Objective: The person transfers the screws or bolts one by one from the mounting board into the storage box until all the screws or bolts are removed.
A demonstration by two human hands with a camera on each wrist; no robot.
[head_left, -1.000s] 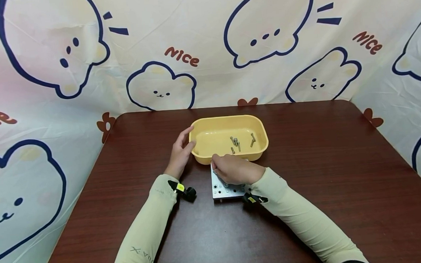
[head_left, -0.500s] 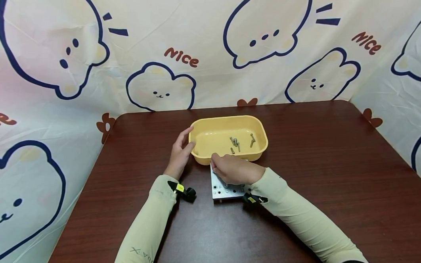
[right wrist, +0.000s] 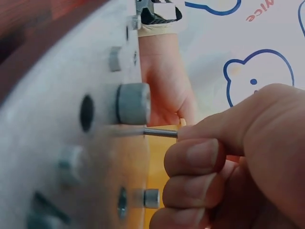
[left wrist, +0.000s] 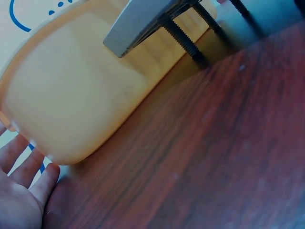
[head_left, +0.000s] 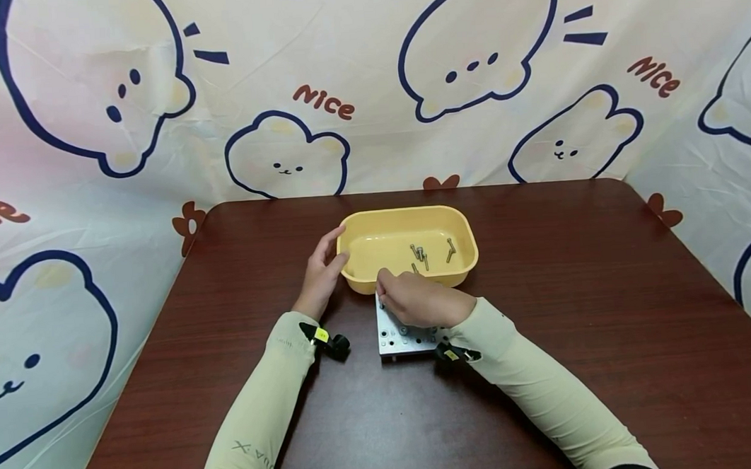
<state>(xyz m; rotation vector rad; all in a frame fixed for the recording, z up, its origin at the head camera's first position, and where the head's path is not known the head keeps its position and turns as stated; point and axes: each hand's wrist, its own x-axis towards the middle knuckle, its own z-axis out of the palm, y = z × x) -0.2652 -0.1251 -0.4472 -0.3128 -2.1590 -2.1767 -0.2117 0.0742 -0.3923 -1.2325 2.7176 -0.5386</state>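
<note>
My right hand (head_left: pixel 425 299) is over a silver metal plate (head_left: pixel 395 346) and covers much of it. In the right wrist view its thumb and fingers pinch a thin metal rod (right wrist: pixel 161 132) whose far end points at the plate face; its kind cannot be told. Screw heads (right wrist: pixel 136 103) stand up from the plate beside it, among several holes. My left hand (head_left: pixel 317 278) rests at the left end of a yellow tray (head_left: pixel 407 221), its fingers spread and fairly straight against it. Several small screws (head_left: pixel 420 253) lie in the tray.
The plate stands raised on dark threaded bolts (left wrist: pixel 182 39), just in front of the tray. Both rest on a brown wooden table (head_left: pixel 563 288). A printed cloth (head_left: pixel 384 149) hangs behind the table. Each wrist wears a small black camera (head_left: pixel 337 346).
My right hand has shifted very slightly upward and away over the plate, its fingers moving a little. The left hand, tray and plate look unmoved.
</note>
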